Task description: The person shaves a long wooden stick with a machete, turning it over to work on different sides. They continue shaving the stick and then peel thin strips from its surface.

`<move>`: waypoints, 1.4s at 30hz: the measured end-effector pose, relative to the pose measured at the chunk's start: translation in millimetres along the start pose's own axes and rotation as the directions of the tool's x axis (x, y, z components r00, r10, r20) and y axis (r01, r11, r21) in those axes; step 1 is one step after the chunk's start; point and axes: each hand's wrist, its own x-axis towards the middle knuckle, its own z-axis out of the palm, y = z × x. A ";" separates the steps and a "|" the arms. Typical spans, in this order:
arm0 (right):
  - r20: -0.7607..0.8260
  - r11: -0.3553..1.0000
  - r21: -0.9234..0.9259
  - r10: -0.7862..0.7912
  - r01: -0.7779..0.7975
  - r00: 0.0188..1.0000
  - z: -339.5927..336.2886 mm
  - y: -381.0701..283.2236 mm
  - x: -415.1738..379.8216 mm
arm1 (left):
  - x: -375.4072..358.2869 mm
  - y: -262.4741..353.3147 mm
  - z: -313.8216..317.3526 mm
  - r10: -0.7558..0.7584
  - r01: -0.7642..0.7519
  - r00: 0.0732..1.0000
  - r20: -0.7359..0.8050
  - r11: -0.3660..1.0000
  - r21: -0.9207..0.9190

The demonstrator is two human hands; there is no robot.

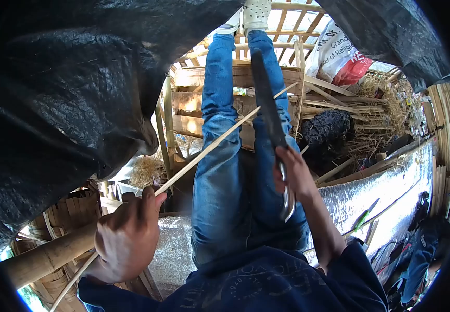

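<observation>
My left hand is closed around a long, thin bamboo strip, its thumb lying along it. The strip runs up and to the right across my jeans, and its other end trails past my left wrist to the lower edge. In my right hand is a machete with a long dark blade and a shiny curved metal handle. The blade points up and away over my right leg and overlaps the strip in this view, hiding a short piece of it near the strip's far end.
Black plastic sheeting hangs at the left and top. Beyond my legs stand a bamboo frame, a printed sack and straw. A green-handled knife lies on silver foil sheeting at right. A thick bamboo pole is at left.
</observation>
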 end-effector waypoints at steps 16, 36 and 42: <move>0.017 0.998 0.050 0.039 -0.040 0.999 37.0 -10.5 -44.1 | -3.0 7.0 -0.9 -0.039 0.041 0.999 0.027 0.997 -0.061; 0.123 0.996 -0.036 0.083 -0.079 0.989 19.8 -11.6 -25.7 | -13.5 13.0 1.6 -0.039 0.041 0.999 0.032 0.997 -0.063; 0.296 0.964 -0.039 -0.239 0.262 0.925 52.1 9.3 -66.4 | -12.4 12.2 1.8 -0.045 0.049 0.998 0.036 0.992 -0.115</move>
